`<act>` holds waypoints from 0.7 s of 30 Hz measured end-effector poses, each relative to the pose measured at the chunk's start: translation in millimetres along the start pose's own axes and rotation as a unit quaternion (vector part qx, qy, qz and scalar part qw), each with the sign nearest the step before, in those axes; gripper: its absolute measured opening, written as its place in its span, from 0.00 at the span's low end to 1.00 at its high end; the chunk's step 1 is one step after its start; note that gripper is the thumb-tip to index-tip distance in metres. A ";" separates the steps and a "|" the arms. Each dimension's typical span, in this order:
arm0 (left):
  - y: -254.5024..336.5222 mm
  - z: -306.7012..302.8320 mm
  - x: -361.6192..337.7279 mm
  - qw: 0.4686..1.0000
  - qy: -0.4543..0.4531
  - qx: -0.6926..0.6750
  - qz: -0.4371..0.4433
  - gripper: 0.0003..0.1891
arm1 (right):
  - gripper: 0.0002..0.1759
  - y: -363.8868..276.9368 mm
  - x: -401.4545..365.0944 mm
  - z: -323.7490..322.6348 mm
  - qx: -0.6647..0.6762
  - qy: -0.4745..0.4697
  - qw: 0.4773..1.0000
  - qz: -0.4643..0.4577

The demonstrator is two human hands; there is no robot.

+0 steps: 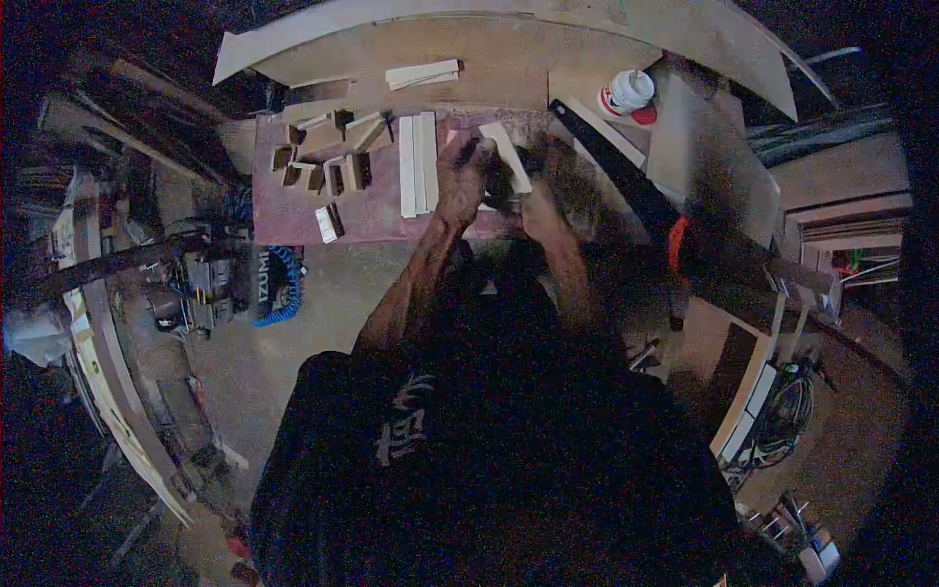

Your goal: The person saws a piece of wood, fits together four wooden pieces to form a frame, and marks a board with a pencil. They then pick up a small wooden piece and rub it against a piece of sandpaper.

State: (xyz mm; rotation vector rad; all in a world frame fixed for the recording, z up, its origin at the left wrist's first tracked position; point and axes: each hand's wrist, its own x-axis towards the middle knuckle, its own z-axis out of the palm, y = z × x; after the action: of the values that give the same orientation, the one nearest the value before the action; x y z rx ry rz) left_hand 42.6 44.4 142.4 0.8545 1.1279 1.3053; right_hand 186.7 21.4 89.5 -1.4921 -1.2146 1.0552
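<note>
A short pale wooden strip [506, 158] is held tilted above the reddish bench top [333, 210]. My left hand [467, 168] is closed on it near its upper end. My right hand [540, 201] is at the lower end of the strip; its fingers are dark and blurred, so their grip is hard to make out. Something dark sits between my hands, too dim to name. Just left of my left hand, several long pale wooden strips [418, 164] lie side by side.
Several small wooden blocks [337, 174] stand grouped on the bench's left part. More pale strips [423, 74] lie at the back. A white tub [631, 91] stands back right, near a long dark bar [621, 161]. A blue coiled hose [287, 303] hangs at left.
</note>
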 end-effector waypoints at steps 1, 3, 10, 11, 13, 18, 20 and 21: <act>1.4 -3.2 -5.3 1.000 -0.019 0.018 0.000 0.11 | 0.16 -0.4 3.5 -1.9 -0.005 0.000 1.000 -0.002; 2.9 -6.4 -6.7 0.976 -0.039 0.138 0.166 0.09 | 0.15 -2.6 13.8 -5.4 -0.018 0.000 1.000 -0.012; 29.5 -21.1 -37.4 0.979 -0.193 0.060 -0.013 0.12 | 0.14 -17.1 31.3 -10.4 -0.097 -0.025 0.993 -0.068; 29.7 -30.1 -37.4 0.977 -0.197 0.069 -0.052 0.15 | 0.14 -20.9 29.8 -10.0 -0.113 -0.031 0.990 -0.081; 25.9 -31.4 -39.8 0.967 -0.131 -0.108 -0.190 0.14 | 0.14 -25.8 36.8 -5.9 -0.146 -0.041 0.983 -0.103; 22.5 -22.2 -30.7 0.971 -0.127 0.085 -0.186 0.14 | 0.13 -29.0 58.1 2.5 -0.201 -0.049 0.972 -0.115; 21.6 -22.1 -28.0 0.978 -0.123 0.045 -0.162 0.16 | 0.13 -27.5 55.4 -1.1 -0.203 -0.039 0.972 -0.113; 17.6 -23.2 -24.4 0.983 -0.087 0.033 -0.157 0.16 | 0.13 -26.1 44.1 -5.6 -0.197 -0.031 0.973 -0.113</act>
State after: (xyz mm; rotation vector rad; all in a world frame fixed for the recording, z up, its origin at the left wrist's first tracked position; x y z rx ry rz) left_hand 17.4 19.5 156.3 0.7863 1.1202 0.9215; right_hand 193.3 66.7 113.0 -1.5739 -1.6670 0.7392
